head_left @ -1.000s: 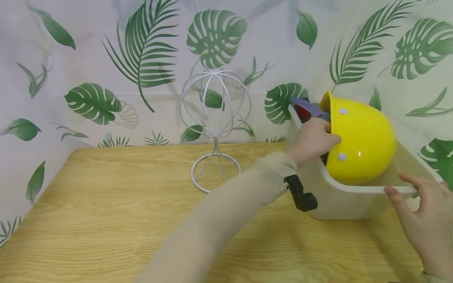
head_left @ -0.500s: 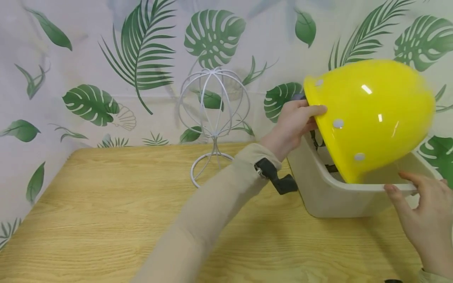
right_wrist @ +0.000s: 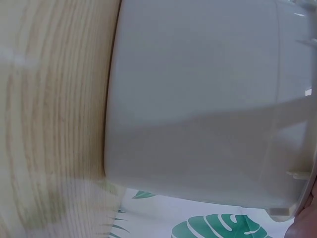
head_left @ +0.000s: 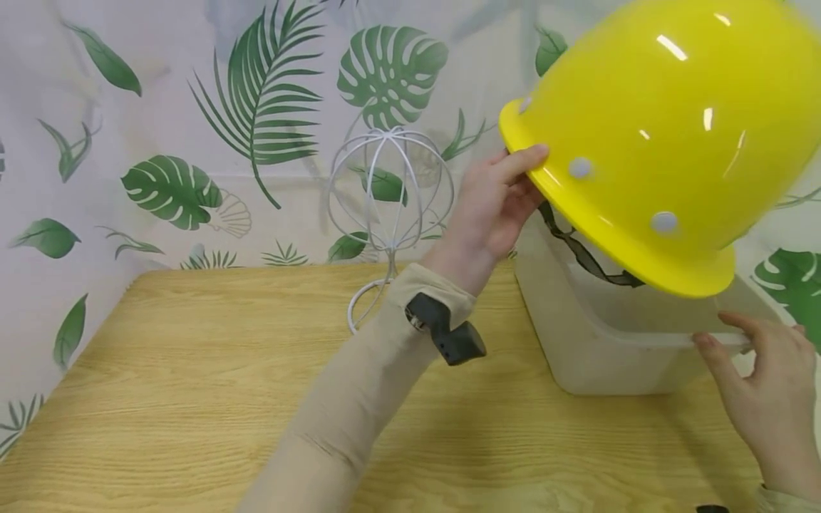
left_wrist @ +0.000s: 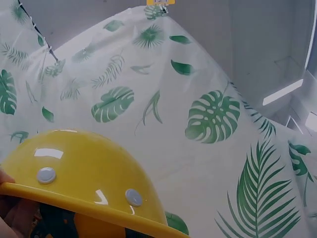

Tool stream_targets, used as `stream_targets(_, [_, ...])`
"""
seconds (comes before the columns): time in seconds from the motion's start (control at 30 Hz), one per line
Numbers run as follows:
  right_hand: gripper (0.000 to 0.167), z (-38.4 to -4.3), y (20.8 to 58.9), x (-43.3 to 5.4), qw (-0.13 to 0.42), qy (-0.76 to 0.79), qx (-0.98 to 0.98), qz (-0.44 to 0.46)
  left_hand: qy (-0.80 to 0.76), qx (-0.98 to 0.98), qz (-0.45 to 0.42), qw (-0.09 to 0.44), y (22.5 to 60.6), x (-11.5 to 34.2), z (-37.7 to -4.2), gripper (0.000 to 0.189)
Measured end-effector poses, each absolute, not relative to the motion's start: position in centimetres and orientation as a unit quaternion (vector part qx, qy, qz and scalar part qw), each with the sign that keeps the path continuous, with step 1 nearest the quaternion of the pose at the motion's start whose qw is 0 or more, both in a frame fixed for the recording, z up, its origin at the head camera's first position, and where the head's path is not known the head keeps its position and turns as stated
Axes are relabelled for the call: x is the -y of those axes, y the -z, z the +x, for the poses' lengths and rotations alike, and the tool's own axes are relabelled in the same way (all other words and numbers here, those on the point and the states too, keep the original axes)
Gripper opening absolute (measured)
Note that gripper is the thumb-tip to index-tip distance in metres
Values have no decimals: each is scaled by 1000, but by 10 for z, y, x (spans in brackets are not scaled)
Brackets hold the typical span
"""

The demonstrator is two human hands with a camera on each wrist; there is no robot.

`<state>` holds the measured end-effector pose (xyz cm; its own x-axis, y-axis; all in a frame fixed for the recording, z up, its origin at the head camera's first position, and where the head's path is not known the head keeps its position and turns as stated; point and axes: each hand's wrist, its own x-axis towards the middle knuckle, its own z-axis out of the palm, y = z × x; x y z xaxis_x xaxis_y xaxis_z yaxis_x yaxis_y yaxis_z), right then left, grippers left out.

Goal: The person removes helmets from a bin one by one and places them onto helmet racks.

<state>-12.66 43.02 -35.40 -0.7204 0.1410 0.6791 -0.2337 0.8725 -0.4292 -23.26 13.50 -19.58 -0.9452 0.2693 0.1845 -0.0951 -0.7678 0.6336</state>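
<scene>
A yellow hard hat (head_left: 673,121) hangs tilted above the white plastic bin (head_left: 616,367), its dome toward the upper right. My left hand (head_left: 490,203) grips its brim, thumb on the outer side and fingers beneath. Below the brim dangles a dark strap (head_left: 590,262). In the left wrist view the hard hat (left_wrist: 94,163) shows its rivets and a dark part of its lining. With thumb and fingers my right hand (head_left: 770,392) holds the bin's near rim. The bin's wall (right_wrist: 198,89) fills much of the right wrist view.
A white wire head-shaped stand (head_left: 390,247) rises near the back of the wooden table (head_left: 192,385), left of the bin and partly behind my left forearm. Behind the table hangs a leaf-patterned cloth (head_left: 288,192).
My left hand has lifted the hard hat up out of the bin and brought it left and closer. Its strap has come into sight. The right hand stays at the bin's rim.
</scene>
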Motion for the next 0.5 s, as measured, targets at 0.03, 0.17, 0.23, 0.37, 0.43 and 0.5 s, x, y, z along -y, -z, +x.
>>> stream_targets(0.03, [50, -126, 354, -430, 373, -251, 893, 25, -932, -321, 141, 90, 195, -131, -231, 24])
stream_targets(0.17, [51, -124, 356, -429, 379, -253, 890, 21, -939, -297, 156, 71, 186, -114, -224, 19])
stream_targets(0.23, [51, -123, 357, -429, 382, -256, 888, 20, -946, -280, 148, 66, 182, -106, -222, 14])
stream_targets(0.37, [50, -122, 360, -428, 387, -261, 884, 22, -955, -255, 140, 54, 178, -88, -215, 11])
stream_targets(0.43, [49, -121, 361, -427, 387, -262, 884, 19, -957, -248, 143, 46, 179, -78, -211, 11])
stream_targets(0.5, [49, -119, 361, -427, 387, -262, 884, 14, -957, -245, 151, 39, 180, -67, -207, 13])
